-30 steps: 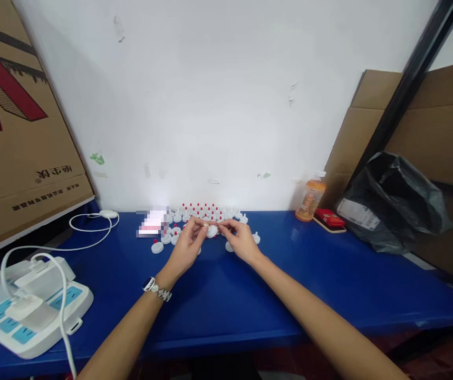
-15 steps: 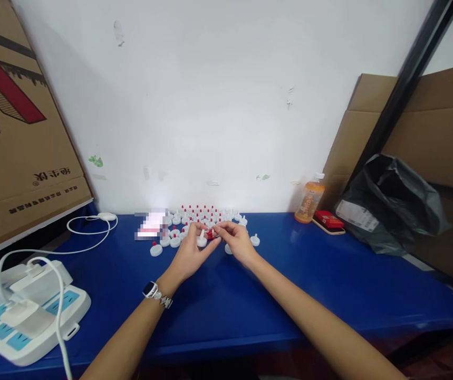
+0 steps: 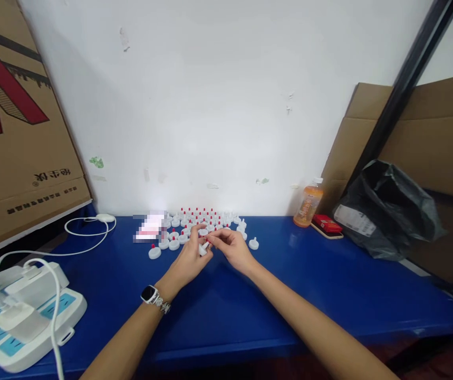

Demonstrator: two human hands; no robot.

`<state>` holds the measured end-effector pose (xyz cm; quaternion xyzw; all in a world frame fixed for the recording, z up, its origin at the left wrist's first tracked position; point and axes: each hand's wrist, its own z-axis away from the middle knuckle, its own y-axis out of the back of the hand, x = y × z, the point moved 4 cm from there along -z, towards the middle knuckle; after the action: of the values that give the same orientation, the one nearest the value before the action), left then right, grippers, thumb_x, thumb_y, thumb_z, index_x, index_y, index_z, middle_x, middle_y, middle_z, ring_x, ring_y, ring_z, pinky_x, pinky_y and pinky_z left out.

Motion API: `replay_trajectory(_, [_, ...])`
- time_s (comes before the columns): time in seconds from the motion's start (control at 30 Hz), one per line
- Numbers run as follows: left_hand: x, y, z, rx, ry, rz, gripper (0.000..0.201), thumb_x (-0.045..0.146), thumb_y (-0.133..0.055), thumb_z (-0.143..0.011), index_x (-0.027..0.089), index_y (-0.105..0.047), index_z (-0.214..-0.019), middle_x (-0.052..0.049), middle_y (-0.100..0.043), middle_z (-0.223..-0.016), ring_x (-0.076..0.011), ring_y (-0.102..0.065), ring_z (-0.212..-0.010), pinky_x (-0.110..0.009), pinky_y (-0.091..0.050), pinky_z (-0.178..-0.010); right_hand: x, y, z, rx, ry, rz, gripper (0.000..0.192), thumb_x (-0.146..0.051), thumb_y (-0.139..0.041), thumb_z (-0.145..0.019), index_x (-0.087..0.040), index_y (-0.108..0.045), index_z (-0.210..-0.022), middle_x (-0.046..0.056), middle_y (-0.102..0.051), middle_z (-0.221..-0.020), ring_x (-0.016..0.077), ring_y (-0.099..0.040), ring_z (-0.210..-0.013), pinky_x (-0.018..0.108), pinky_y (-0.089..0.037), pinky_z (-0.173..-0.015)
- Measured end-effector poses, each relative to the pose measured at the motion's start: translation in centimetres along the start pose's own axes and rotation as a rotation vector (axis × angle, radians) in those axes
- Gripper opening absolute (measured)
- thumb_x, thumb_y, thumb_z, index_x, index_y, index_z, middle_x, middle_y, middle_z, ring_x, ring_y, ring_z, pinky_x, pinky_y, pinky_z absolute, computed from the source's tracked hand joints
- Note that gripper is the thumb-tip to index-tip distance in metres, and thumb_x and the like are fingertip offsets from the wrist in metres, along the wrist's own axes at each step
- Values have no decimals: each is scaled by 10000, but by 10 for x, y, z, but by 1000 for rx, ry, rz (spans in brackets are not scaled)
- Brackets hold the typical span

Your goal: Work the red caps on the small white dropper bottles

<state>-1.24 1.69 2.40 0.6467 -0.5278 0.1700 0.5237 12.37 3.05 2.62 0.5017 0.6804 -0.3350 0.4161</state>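
Note:
My left hand (image 3: pixel 185 264) is closed round a white spouted bottle cap (image 3: pixel 203 250), its spout tilted up to the right. At the spout's end my right hand (image 3: pixel 237 252) pinches a small red tip (image 3: pixel 208 241), partly covered by the fingertips. Behind both hands stand many white spouted caps (image 3: pixel 174 244), several with red tips on their spouts. One red-tipped cap (image 3: pixel 154 253) sits apart at the left, and a cap with a bare white spout (image 3: pixel 253 244) is right of my right hand.
A white power strip (image 3: pixel 40 338) with cables lies on the blue table (image 3: pixel 226 327) at the left. Toward the right are an orange drink bottle (image 3: pixel 308 203), a red box (image 3: pixel 327 224) on a phone, and a black plastic bag (image 3: pixel 388 211). A pixelated patch covers something left of the caps.
My left hand has turned the white cap so its spout leans right. The red cluster at my fingers is now mostly hidden, and my right hand has brought a red tip to the spout.

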Motion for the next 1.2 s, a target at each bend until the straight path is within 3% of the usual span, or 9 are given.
replay_trajectory(0.17, [3,0,1,29,-11,-13,672,190,-520,-857,204,-207,-1452,-42,-680,-969,-147,-620,-717,-313,-481,-772,4,-5,2,113,9,-80,275,-424,-800,-708,-200,-657,-779,-1,-659,-686,145,-605,-635,286,-476,-649])
replay_trajectory(0.3, [6,0,2,64,-24,-2,716,220,-519,-889,210,-144,-1499,-35,-672,-959,-164,-632,-782,-324,-482,-804,1,-9,7,204,69,10,257,-413,-760,-757,-186,-645,-726,8,-655,-703,140,-572,-640,282,-454,-645])
replay_trajectory(0.57, [11,-3,3,68,-79,-63,790,243,-532,-895,195,-68,-1532,-46,-649,-963,-186,-634,-842,-340,-483,-838,-11,-9,8,161,123,205,209,-379,-678,-816,-202,-574,-772,-13,-585,-702,135,-524,-639,269,-430,-623])
replay_trajectory(0.67, [14,6,2,94,-157,-285,735,304,-613,-845,205,-257,-1480,-83,-612,-1086,-232,-600,-979,-383,-464,-903,-14,3,3,179,143,300,177,-346,-654,-813,-211,-546,-778,-21,-562,-679,132,-498,-611,268,-415,-599])
replay_trajectory(0.77, [12,22,1,120,-200,-511,405,385,-626,-843,222,-558,-1208,-84,-588,-1099,-271,-550,-1060,-410,-439,-926,-18,20,0,223,165,476,111,-304,-617,-817,-210,-560,-798,-17,-572,-675,138,-509,-624,272,-409,-607])
replay_trajectory(0.87, [-1,38,0,84,-115,-627,281,425,-613,-849,217,-627,-1037,-67,-583,-1001,-268,-563,-989,-383,-446,-845,-15,26,1,96,137,641,45,-252,-594,-815,-207,-593,-812,-5,-616,-709,144,-546,-660,272,-412,-626])
replay_trajectory(1.03, [-25,42,-1,-116,22,-595,256,400,-582,-854,219,-653,-1020,-35,-598,-847,-217,-578,-788,-317,-411,-696,-5,15,8,-220,120,834,67,-152,-611,-788,-212,-605,-817,-2,-648,-747,155,-562,-737,273,-400,-677])
replay_trajectory(1.1, [-31,40,-2,-162,28,-557,207,354,-536,-875,211,-665,-951,-28,-604,-780,-201,-568,-731,-300,-387,-657,-5,16,10,-234,133,926,98,-121,-608,-781,-214,-599,-812,-7,-641,-733,163,-556,-776,280,-384,-715])
replay_trajectory(1.2, [-36,39,-4,-142,13,-537,187,304,-516,-873,198,-667,-905,-36,-620,-737,-207,-570,-728,-300,-384,-658,-7,25,9,-193,114,1036,124,-91,-580,-790,-210,-600,-817,-4,-625,-718,170,-540,-789,286,-358,-730])
